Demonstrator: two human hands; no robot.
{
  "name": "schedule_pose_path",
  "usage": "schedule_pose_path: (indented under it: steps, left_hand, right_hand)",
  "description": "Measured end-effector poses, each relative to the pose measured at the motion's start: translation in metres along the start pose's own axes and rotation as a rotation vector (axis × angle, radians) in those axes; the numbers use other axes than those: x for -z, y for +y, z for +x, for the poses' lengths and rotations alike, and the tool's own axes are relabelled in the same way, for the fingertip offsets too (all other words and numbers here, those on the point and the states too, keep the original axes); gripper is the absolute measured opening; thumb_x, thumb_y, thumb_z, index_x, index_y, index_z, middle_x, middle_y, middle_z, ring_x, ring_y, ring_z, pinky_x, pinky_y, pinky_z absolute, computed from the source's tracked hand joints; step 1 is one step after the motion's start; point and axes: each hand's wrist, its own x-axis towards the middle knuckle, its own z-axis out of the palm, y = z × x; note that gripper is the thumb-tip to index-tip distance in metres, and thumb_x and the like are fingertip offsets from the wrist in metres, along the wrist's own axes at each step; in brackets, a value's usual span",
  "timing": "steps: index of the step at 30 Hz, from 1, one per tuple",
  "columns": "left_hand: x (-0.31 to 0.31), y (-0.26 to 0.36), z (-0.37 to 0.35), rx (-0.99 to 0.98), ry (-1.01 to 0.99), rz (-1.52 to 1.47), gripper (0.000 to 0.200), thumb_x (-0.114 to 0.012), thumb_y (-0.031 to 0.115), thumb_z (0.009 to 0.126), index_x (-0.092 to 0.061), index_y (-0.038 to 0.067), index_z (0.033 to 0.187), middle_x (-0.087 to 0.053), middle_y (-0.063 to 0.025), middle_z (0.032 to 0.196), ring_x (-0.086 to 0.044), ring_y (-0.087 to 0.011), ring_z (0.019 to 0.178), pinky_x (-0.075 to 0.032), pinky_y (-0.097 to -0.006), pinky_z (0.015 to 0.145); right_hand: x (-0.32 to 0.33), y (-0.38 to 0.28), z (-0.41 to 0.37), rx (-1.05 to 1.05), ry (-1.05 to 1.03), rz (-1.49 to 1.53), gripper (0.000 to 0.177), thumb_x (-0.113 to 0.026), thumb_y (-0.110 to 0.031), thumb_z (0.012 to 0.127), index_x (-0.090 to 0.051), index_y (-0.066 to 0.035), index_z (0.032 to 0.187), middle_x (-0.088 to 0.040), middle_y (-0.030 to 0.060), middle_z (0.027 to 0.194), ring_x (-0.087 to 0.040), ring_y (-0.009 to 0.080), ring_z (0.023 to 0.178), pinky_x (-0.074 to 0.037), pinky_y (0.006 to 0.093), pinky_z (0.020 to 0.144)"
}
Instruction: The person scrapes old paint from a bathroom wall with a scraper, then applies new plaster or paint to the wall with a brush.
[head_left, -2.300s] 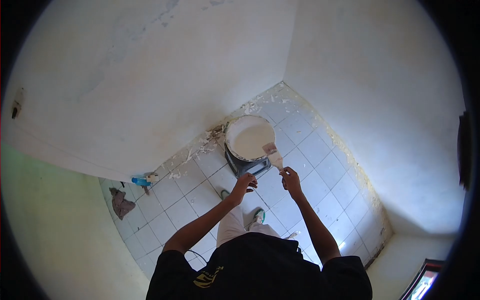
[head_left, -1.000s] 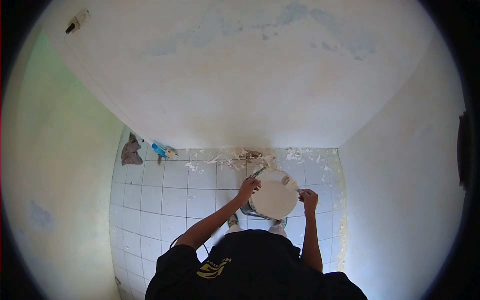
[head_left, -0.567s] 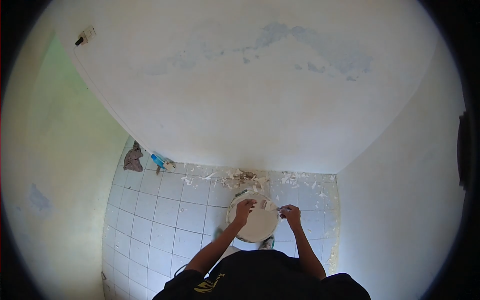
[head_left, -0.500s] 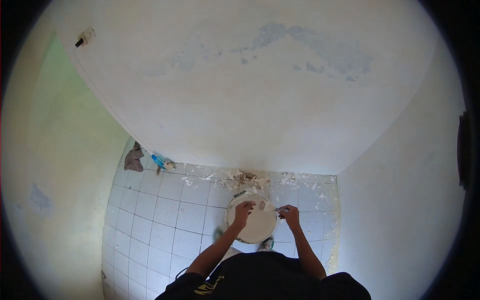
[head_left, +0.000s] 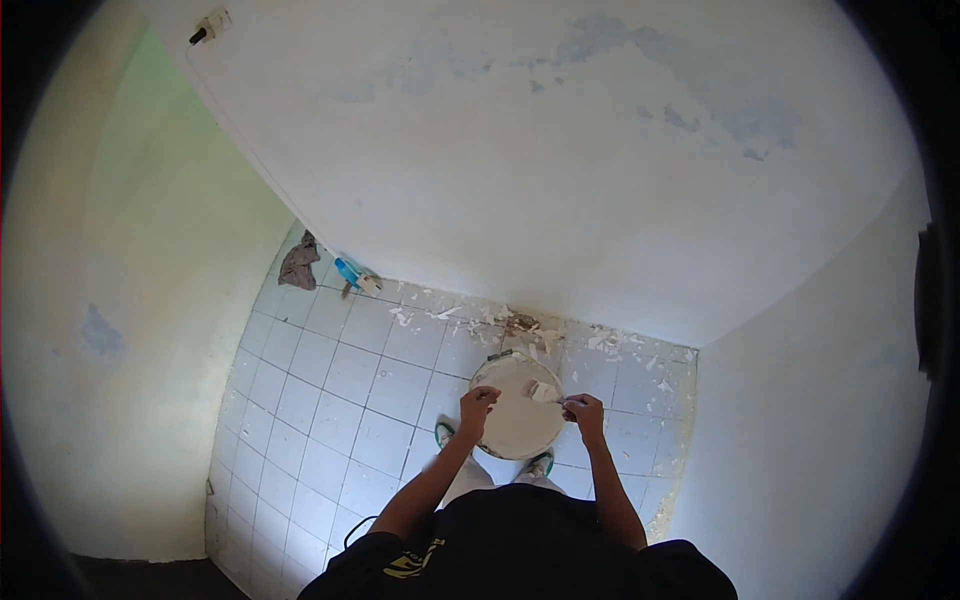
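The paintbrush [head_left: 545, 392] lies over the white paint in the paint bucket [head_left: 510, 432], its handle gripped by the right hand [head_left: 584, 411]. The left hand [head_left: 477, 404] curls at the bucket's rim; its grip is unclear. The bucket stands on the tiled floor [head_left: 330, 380] near the wall [head_left: 520, 180].

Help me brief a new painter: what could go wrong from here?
1. The bucket looks well filled; with the left hand at its rim, a nudge could slop paint onto the tiles and shoes.
2. The brush in the right hand looks wet and may drip once it leaves the bucket.
3. Flakes by the wall could stick underfoot or get into the paint.
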Motion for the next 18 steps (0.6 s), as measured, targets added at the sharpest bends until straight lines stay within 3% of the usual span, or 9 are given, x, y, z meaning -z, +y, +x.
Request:
schedule_pose_path:
  steps: [6, 8, 14, 18]
  left_hand:
    - [0.011, 0.004, 0.006, -0.051, 0.002, 0.002, 0.011, -0.071, 0.018, 0.083, -0.071, 0.010, 0.090, -0.067, 0.0016, 0.081, -0.061, -0.0092, 0.076, -0.046, -0.0258, 0.066]
    - [0.009, 0.005, 0.005, -0.017, -0.064, -0.030, 0.012, -0.068, 0.019, 0.084, -0.068, 0.010, 0.093, -0.065, 0.0008, 0.089, -0.059, -0.0098, 0.084, -0.045, -0.0275, 0.073]
    - [0.000, 0.008, 0.010, -0.024, -0.162, -0.051, 0.012, -0.064, 0.019, 0.087, -0.068, 0.009, 0.093, -0.065, 0.0007, 0.090, -0.058, -0.0100, 0.082, -0.045, -0.0276, 0.074]
    - [-0.005, 0.022, 0.019, 0.000, -0.125, -0.075, 0.014, -0.063, 0.020, 0.088, -0.068, 0.009, 0.095, -0.065, -0.0004, 0.090, -0.058, -0.0102, 0.082, -0.045, -0.0279, 0.074]
  right_hand:
    - [-0.020, 0.003, -0.002, -0.016, 0.000, 0.055, 0.016, -0.066, -0.006, 0.083, -0.066, 0.007, 0.094, -0.069, 0.0126, 0.077, -0.066, 0.0151, 0.059, -0.056, 0.0257, 0.056]
    - [-0.024, -0.001, 0.000, -0.032, -0.002, 0.015, 0.016, -0.065, -0.007, 0.084, -0.066, 0.007, 0.094, -0.069, 0.0127, 0.077, -0.066, 0.0152, 0.059, -0.056, 0.0257, 0.055]
    - [-0.036, -0.016, 0.002, -0.014, 0.005, 0.036, 0.017, -0.065, -0.007, 0.085, -0.065, 0.007, 0.094, -0.069, 0.0127, 0.076, -0.066, 0.0157, 0.059, -0.055, 0.0257, 0.055]
    - [-0.040, -0.017, 0.003, -0.048, 0.028, 0.054, 0.017, -0.065, -0.007, 0.085, -0.065, 0.006, 0.095, -0.069, 0.0125, 0.077, -0.066, 0.0159, 0.059, -0.055, 0.0258, 0.055]
